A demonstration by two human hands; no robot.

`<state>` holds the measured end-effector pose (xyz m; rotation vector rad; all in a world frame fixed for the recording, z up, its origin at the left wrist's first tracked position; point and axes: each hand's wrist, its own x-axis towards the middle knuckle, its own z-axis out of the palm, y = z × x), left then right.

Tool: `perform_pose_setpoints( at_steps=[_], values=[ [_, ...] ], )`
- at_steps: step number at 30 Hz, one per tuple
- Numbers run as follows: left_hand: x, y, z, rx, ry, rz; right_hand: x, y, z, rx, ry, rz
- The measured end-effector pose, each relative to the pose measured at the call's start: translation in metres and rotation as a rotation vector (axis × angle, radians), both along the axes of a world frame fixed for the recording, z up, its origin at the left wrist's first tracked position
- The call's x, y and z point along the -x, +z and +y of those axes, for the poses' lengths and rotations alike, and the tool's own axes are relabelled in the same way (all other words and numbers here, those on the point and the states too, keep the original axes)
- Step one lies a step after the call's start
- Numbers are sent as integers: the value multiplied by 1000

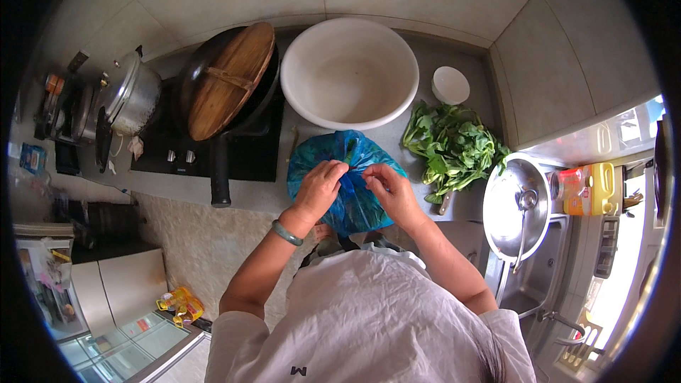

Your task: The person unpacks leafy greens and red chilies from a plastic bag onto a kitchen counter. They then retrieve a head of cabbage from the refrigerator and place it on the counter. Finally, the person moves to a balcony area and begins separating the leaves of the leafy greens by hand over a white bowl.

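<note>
A blue plastic bag [351,218], bulging and gathered at its top, sits at the counter's front edge before me. My left hand [319,186] pinches the gathered plastic from the left side. On the right, my right hand [395,191] has thumb and fingers curled on the bag's twisted top. A bit of green shows at the gathered opening; the rest of the contents is hidden. Just behind the bag stands a large white basin [348,77] with nothing in it. Leafy green vegetables [455,143] lie to the right, partly over a knife handle [445,205].
A wok [213,58] with a tilted wooden lid [232,82] rests on the black stove [250,159], its handle toward me. A pressure cooker [130,96] is farther left. At right are a white bowl [451,85], a steel basin [497,213] holding a ladle [526,202], and a sink [540,282].
</note>
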<state>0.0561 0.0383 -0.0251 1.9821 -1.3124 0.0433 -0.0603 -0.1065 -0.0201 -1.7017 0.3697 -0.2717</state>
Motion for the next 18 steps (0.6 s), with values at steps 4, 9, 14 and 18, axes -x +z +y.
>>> perform_pose_setpoints(
  at_steps=[4, 9, 14, 18],
  values=[
    [-1, -7, -7, -21, 106, 2, -13, 4, -2, 156, 31, -7],
    [-1, -23, -7, 32, 221, 48, -33, 11, -2, 617, 75, -65],
    [-2, -24, -4, 81, 183, 25, -47, 6, -7, 786, 204, -124],
    [-2, -26, -3, 133, 179, 70, -53, 3, -14, 852, 293, -107]
  ],
)
